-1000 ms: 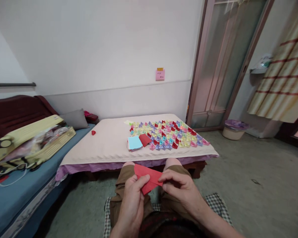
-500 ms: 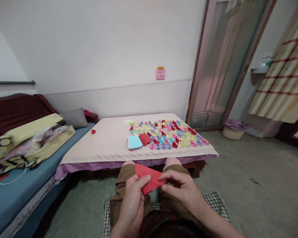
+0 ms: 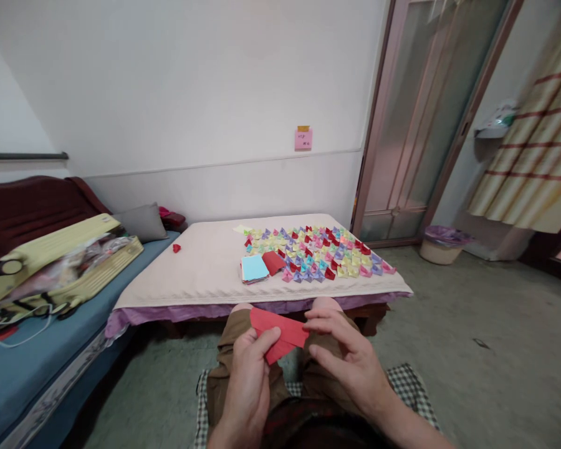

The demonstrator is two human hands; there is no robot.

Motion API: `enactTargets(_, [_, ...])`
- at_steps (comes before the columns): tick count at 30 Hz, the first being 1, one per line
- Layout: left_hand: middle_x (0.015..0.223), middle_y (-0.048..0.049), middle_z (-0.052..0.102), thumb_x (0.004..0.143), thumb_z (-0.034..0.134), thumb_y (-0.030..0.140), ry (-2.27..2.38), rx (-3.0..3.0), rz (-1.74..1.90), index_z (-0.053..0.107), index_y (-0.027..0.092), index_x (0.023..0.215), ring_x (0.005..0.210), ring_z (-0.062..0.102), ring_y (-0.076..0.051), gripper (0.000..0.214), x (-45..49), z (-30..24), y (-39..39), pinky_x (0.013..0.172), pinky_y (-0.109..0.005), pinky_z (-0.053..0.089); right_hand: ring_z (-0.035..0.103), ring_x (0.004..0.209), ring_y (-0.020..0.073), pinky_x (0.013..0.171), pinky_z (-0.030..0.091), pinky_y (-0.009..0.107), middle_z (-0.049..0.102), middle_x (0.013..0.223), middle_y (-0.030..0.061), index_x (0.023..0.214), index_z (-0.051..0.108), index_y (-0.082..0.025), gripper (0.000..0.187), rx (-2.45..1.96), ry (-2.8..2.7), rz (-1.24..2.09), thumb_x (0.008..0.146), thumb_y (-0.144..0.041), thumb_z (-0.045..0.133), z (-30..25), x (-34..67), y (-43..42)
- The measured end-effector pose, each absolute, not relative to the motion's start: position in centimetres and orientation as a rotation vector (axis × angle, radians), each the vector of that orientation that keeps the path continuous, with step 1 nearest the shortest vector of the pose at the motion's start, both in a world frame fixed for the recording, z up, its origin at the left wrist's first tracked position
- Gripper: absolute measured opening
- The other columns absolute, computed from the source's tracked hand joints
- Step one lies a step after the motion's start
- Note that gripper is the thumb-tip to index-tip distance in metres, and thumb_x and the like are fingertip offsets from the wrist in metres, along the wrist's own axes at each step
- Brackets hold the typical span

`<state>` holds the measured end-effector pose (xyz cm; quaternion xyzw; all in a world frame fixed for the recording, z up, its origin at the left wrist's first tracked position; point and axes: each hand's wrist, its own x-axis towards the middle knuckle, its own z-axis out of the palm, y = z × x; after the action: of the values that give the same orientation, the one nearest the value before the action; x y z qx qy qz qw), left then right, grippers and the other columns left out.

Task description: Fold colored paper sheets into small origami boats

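A folded sheet of red paper (image 3: 285, 333) is pinched in my left hand (image 3: 252, 368), its thumb lying flat over the front. Close to the paper's right corner is my right hand (image 3: 348, 355), thumb and fingers apart; whether a fingertip still touches the corner is hard to tell. Beyond my knees, on the covered table (image 3: 201, 262), lies a stack of paper squares with a light blue one (image 3: 255, 268) on top. A red square (image 3: 273, 262) sits against its right side. Rows of small folded paper pieces (image 3: 318, 249) in many colours spread to the right.
A small red folded piece (image 3: 176, 248) lies apart on the table's left. An open yellow suitcase (image 3: 75, 249) rests on the blue bed (image 3: 88, 324) at left. Right of the table stand a lined bin (image 3: 442, 246) and a glass-panelled door (image 3: 406, 125).
My right thumb and fingers have come apart and drawn back from the paper's right corner. The red paper has shifted slightly left in my left hand.
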<state>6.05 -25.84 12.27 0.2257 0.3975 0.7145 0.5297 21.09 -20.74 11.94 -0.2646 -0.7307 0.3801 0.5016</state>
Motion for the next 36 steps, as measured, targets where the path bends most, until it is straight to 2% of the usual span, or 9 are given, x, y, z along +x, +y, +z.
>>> enactTargets(5, [0.068, -0.0034, 0.069, 0.071, 0.068, 0.016, 0.918, 0.528, 1.669, 0.068, 0.01, 0.08, 0.063, 0.064, -0.015, 0.01, 6.3, 12.2, -25.8, 0.061, -0.022, 0.045, 0.052, 0.112, 0.0259, 0.093, 0.043, 0.041, 0.056, 0.122, 0.0093, 0.091, 0.071, -0.025, 0.023, -0.58, -1.908, 0.719, 0.077, -0.011, 0.059, 11.9, 21.3, -20.7])
enactTargets(10, [0.07, -0.0045, 0.07, 0.072, 0.068, 0.016, 0.951, 0.552, 1.656, 0.067, 0.01, 0.078, 0.061, 0.062, -0.013, 0.009, 6.3, 11.8, -25.9, 0.059, -0.022, 0.045, 0.056, 0.106, 0.0248, 0.089, 0.044, 0.04, 0.062, 0.112, 0.0087, 0.08, 0.068, -0.023, 0.021, -0.54, -1.962, 0.558, 0.078, -0.007, 0.055, 12.4, 21.1, -20.9])
enactTargets(15, [0.074, -0.0069, 0.071, 0.07, 0.07, 0.016, 0.994, 0.577, 1.664, 0.067, 0.008, 0.078, 0.06, 0.06, -0.012, 0.012, 6.4, 11.5, -25.7, 0.061, -0.022, 0.046, 0.06, 0.095, 0.0222, 0.082, 0.046, 0.037, 0.065, 0.101, 0.0075, 0.081, 0.067, -0.022, 0.021, -0.517, -1.932, 0.493, 0.08, -0.006, 0.055, 12.4, 20.9, -21.0])
enactTargets(22, [0.067, -0.0055, 0.069, 0.069, 0.069, 0.015, 0.968, 0.581, 1.618, 0.067, 0.008, 0.073, 0.057, 0.058, -0.011, 0.007, 6.6, 11.8, -25.8, 0.059, -0.021, 0.045, 0.057, 0.078, 0.02, 0.069, 0.046, 0.036, 0.062, 0.083, 0.0059, 0.084, 0.062, -0.02, 0.018, -0.464, -1.911, 0.363, 0.081, -0.004, 0.055, 11.5, 20.6, -21.4])
enactTargets(27, [0.063, -0.0034, 0.066, 0.069, 0.069, 0.016, 0.958, 0.558, 1.611, 0.065, 0.01, 0.069, 0.054, 0.055, -0.01, 0.007, 6.4, 11.9, -25.8, 0.055, -0.02, 0.043, 0.057, 0.079, 0.0207, 0.069, 0.045, 0.037, 0.063, 0.085, 0.0075, 0.083, 0.062, -0.019, 0.017, -0.431, -1.956, 0.237, 0.079, -0.003, 0.056, 11.5, 20.8, -21.7])
enactTargets(36, [0.066, -0.0055, 0.067, 0.069, 0.069, 0.019, 0.99, 0.577, 1.593, 0.065, 0.009, 0.072, 0.056, 0.055, -0.012, 0.011, 6.2, 11.7, -25.8, 0.057, -0.022, 0.043, 0.057, 0.087, 0.0218, 0.075, 0.045, 0.038, 0.063, 0.094, 0.0092, 0.094, 0.063, -0.019, 0.02, -0.393, -2.064, 0.234, 0.081, -0.005, 0.058, 12.0, 22.6, -20.9])
